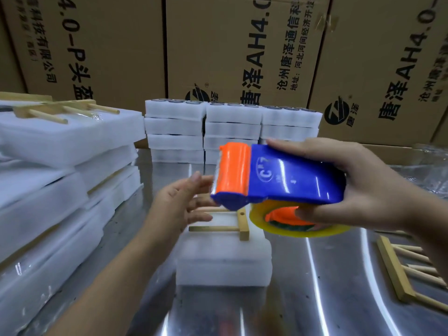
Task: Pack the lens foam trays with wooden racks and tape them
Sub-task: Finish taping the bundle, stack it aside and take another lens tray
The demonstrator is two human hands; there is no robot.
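Foam tray stack (223,260) sits mid-tabletop (315,299), a wooden rack (238,224) lying on top of it. Left of it, taped bundles (48,190) pile high; behind it, more trays (232,127) against cardboard boxes (242,44). To its right, a spare rack (397,267) and bare steel. Above it, the right hand (363,185) grips the tape dispenser (278,180); the left hand (181,202), fingers spread open, hovers at the rack's pegs.

your steel bench (327,299) is carrying foam tray stacks (232,127), a wrapped pile (48,190), one foam block (223,260) and a loose wooden rack (402,267).
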